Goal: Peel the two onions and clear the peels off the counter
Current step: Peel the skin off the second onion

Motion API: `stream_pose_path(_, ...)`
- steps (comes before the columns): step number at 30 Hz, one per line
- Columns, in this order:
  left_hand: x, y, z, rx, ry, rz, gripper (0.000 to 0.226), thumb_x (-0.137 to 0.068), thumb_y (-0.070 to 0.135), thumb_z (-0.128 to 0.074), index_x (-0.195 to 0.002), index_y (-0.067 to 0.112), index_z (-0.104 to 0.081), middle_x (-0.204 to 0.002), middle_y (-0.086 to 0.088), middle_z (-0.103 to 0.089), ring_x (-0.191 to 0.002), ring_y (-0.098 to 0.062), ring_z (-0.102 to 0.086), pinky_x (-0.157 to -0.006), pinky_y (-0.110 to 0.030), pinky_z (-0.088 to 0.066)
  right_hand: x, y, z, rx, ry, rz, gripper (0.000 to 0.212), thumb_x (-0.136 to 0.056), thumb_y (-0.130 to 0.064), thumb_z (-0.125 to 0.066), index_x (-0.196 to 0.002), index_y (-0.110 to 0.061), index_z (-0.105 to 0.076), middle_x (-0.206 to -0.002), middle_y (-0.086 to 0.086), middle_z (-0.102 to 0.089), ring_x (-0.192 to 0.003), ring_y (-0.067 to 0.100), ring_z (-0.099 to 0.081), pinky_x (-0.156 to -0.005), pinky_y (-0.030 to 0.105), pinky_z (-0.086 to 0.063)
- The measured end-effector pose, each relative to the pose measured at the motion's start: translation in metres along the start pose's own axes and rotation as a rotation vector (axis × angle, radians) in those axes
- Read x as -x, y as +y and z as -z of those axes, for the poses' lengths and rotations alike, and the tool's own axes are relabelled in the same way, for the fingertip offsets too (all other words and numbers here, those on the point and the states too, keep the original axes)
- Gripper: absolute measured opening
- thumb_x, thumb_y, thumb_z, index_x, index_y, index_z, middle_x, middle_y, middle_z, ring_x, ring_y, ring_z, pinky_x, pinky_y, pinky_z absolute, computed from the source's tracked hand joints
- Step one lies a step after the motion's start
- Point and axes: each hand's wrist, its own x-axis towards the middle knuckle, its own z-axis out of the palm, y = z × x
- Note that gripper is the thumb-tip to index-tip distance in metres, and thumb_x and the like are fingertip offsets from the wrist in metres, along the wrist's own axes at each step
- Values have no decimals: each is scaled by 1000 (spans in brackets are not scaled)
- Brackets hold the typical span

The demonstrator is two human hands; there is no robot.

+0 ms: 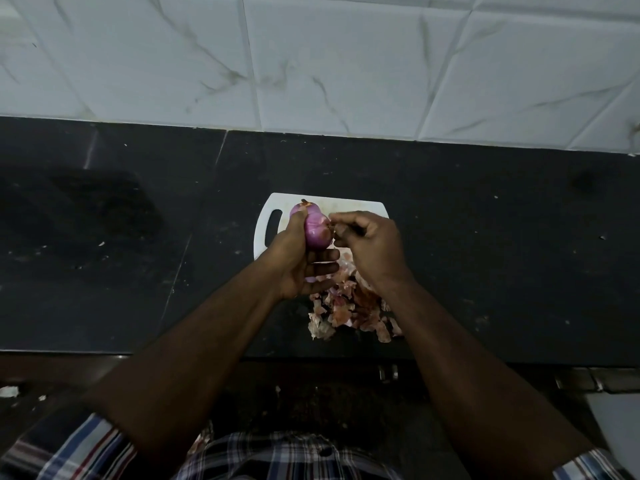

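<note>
My left hand (301, 261) grips a purple onion (317, 230) above the white cutting board (268, 225). A second purple onion (299, 211) shows just behind it, near my thumb; I cannot tell whether it lies on the board or is held too. My right hand (370, 244) pinches a bit of dry skin at the right side of the held onion. A heap of pink-brown onion peels (349, 310) lies on the black counter (138, 254) below my hands, partly hidden by my right wrist.
The counter runs left to right, with a white marbled tile wall (311, 64) behind it. Its front edge lies just beyond the peels. A few pale scraps (8, 391) sit lower left, below the counter edge.
</note>
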Motion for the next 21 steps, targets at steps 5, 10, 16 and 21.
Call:
stream_pose_path(5,-2,4,3,13,11,-42,75,-96,74,-31,-112,16,-75,-102,-7,-78,-96,-24,-71,-81,-41,-59,8,-9,-7,110,-90,46,29,-85,-29,-78,-113,-28,-72,-112,-10,-68,-103,5,-65,-91,25,-54)
stream_pose_path(10,0,3,2,-1,27,-14,77,-94,77,-33,-101,9,-70,-73,-5,-70,-71,-22,-68,-71,-35,-59,0,-4,-3,100,-13,57,19,-85,-11,-76,-103,-16,-78,-98,-3,-74,-91,13,-71,-87,41,-58)
stream_pose_path(16,0,5,2,15,39,-21,78,-94,76,-33,-107,10,-73,-87,-8,-75,-82,-23,-71,-77,-39,-59,9,-9,1,181,4,120,25,-88,-17,-74,-113,-18,-74,-107,-8,-72,-93,4,-68,-85,23,-56)
stream_pose_path(21,1,3,-4,48,77,-52,72,-97,72,-32,-104,15,-75,-90,-6,-79,-88,-23,-72,-81,-39,-58,13,-7,-5,409,63,338,22,-85,-16,-73,-106,-12,-77,-99,0,-71,-91,7,-63,-77,12,-49)
